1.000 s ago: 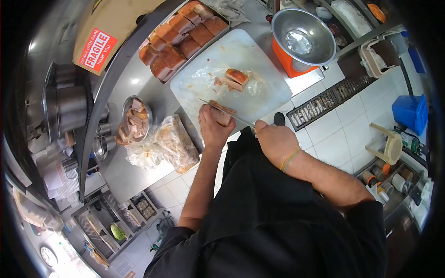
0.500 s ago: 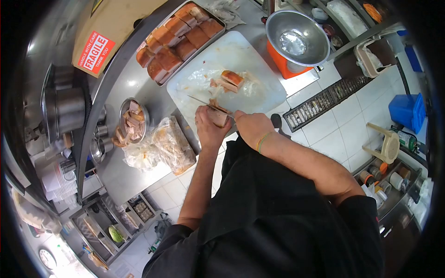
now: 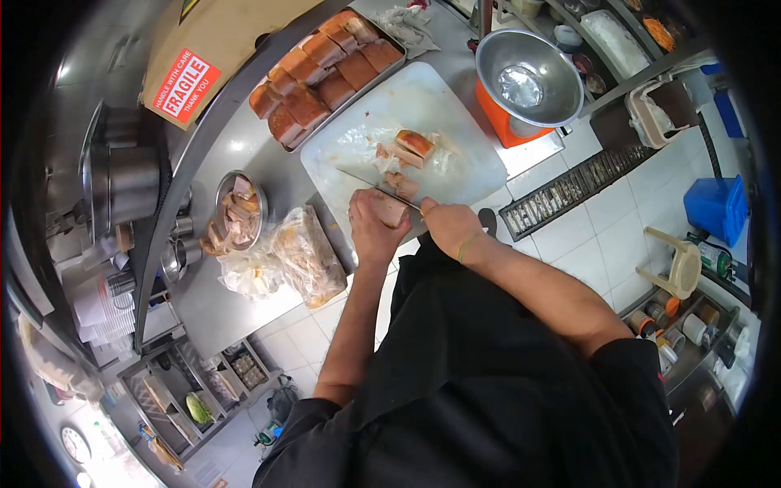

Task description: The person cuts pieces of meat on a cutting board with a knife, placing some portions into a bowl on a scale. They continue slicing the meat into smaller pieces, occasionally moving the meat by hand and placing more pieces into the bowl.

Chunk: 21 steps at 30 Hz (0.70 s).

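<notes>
A block of cooked pork (image 3: pixel 390 212) rests at the near edge of the white cutting board (image 3: pixel 338 134). My left hand (image 3: pixel 373 230) is closed around it. In my right hand (image 3: pixel 452 231) is the handle of a knife (image 3: pixel 376 187); its long blade lies across the far side of the block, pointing left. Just beyond the blade are pale cut slices (image 3: pixel 400 184) on the board. Farther up sits another pork piece (image 3: pixel 415 143) with a browned top, among small scraps.
A metal tray (image 3: pixel 290 149) of browned pork blocks adjoins the board. To the left are a steel bowl (image 3: pixel 260 205) of cut meat and plastic-wrapped meat (image 3: pixel 313 259). A large steel bowl (image 3: pixel 561 61) stands over an orange base (image 3: pixel 498 114) at right.
The whole view has shifted slightly. Cut meat that was against the blade now lies flatter on the board beyond it. Both hands keep their grips.
</notes>
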### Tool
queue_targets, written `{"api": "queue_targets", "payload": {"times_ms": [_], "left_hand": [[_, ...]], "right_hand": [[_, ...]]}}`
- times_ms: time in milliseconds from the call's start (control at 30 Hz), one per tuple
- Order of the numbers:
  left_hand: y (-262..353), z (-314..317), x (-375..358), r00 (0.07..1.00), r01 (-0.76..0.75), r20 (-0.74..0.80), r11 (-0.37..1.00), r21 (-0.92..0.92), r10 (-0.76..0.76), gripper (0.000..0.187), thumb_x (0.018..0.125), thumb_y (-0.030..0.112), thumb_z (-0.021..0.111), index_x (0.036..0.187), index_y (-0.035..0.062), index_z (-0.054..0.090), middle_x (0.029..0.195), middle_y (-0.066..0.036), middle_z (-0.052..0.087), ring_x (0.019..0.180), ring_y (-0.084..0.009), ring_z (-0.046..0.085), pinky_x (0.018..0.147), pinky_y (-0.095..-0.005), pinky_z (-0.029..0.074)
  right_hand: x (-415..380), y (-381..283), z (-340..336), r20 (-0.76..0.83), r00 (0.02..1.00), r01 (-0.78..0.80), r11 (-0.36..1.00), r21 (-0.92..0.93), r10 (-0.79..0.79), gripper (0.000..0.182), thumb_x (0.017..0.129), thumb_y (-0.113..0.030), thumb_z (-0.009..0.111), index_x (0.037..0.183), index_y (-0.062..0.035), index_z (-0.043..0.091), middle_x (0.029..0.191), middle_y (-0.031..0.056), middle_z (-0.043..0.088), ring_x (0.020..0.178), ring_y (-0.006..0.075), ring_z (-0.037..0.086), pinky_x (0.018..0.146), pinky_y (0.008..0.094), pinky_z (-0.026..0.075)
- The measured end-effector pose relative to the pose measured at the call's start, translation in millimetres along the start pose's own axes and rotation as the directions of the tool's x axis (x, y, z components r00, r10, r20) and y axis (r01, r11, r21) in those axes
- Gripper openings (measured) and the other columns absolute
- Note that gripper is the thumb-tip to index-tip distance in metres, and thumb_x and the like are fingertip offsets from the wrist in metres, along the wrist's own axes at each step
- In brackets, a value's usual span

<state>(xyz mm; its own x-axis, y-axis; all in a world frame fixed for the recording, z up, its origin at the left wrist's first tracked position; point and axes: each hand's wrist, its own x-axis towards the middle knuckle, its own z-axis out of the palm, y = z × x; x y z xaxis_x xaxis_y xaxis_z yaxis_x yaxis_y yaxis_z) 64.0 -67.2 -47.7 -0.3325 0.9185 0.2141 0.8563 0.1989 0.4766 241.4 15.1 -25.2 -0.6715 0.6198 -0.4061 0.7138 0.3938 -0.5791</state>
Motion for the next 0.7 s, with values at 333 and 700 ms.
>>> {"api": "queue_targets", "payload": {"times_ms": [333,700], "left_hand": [[-9,-9,-19,1.000,0.027,0.017,0.994,-0.109,-0.025,0.090,0.066,0.016,0.097,0.139,0.0029,0.046,0.139,-0.020,0.048,0.133,-0.0382,0.049,0.111,-0.0478,0.045],[-8,-65,4,0.954,0.130,0.216,0.935,0.330,-0.209,0.083,0.074,0.039,0.090,0.145,0.0140,0.054,0.146,-0.018,0.051,0.135,-0.0436,0.053,0.109,-0.0487,0.049]], "right_hand": [[11,27,-5,-0.001,0.999,0.050,0.999,-0.016,-0.050,0.021,0.100,-0.013,0.055,0.116,-0.0028,0.063,0.102,0.0207,0.077,0.097,0.0409,0.075,0.084,0.0508,0.059],[-42,41,-31,0.017,1.000,0.004,0.997,0.074,-0.006,0.030,0.101,-0.026,0.063,0.119,-0.0029,0.059,0.094,0.0210,0.075,0.090,0.0428,0.073,0.079,0.0531,0.056]]}}
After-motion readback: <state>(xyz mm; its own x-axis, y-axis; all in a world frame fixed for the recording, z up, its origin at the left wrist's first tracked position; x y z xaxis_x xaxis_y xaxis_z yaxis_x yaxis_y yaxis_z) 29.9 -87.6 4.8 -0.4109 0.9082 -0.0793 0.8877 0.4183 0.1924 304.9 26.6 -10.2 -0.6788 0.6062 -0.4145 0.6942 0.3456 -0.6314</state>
